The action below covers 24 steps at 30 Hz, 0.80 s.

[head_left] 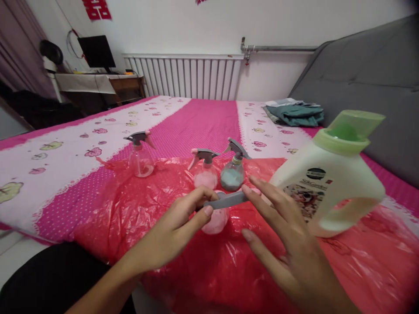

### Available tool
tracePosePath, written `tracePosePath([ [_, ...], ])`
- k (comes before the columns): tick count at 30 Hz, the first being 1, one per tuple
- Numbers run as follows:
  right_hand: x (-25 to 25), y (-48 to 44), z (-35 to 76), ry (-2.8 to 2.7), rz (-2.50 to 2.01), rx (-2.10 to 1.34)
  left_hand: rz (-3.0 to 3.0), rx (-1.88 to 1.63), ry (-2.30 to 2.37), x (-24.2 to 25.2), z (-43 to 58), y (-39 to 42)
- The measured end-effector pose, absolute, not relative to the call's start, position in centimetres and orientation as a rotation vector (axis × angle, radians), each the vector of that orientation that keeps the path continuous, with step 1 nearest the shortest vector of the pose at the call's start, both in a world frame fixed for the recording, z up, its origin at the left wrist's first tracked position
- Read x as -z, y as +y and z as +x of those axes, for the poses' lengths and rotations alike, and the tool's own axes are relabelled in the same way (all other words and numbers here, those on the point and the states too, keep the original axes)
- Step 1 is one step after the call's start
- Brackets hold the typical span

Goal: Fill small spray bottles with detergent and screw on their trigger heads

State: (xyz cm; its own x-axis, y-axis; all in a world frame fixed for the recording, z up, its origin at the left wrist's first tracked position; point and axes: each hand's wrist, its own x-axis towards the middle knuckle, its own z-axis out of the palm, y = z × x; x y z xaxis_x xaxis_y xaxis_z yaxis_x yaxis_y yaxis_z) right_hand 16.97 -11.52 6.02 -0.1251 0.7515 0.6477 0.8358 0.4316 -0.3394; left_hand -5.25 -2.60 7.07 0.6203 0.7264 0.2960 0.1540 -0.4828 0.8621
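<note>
A small spray bottle [215,222] with pinkish contents stands on a red plastic sheet [131,218]. Its grey spray head [229,201] is pinched between the thumb and fingers of my left hand [180,226]. My right hand [288,235] is open with its fingers spread, the fingertips at the nozzle end of that head; whether they press on it is hard to tell. Just behind stand a second pink spray bottle [205,179] and one with blue-green liquid [232,175]. Farther left is a clear pinkish spray bottle [141,162] with a grey head.
To the right, close by my right hand, stands a large white detergent jug [327,183] with a green cap. Folded clothes [294,114] lie on the bed [209,117] near the grey headboard [363,78]. A radiator [186,78] and a desk with a monitor [96,51] are behind.
</note>
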Motion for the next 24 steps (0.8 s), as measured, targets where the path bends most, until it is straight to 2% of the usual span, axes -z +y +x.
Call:
tracePosePath([
  [11, -6.4, -10.2, 18.3, -1.915, -1.286, 0.081, 1.913, -0.655, 0.728, -7.3, -5.5, -2.4],
  [15, -6.3, -10.1, 18.0, -1.856, -1.325, 0.043, 2.061, -0.787, 0.806, -4.7, -6.3, -0.4],
  [20, -6.2, -10.2, 17.9, -1.853, -1.308, 0.007, 2.153, -0.664, 0.826, 0.1, -5.3, -0.1],
  [24, -6.1, -10.3, 17.9, -1.842, -1.321, -0.008, 2.133, -0.823, 0.883, 1.7, -3.8, -0.9],
])
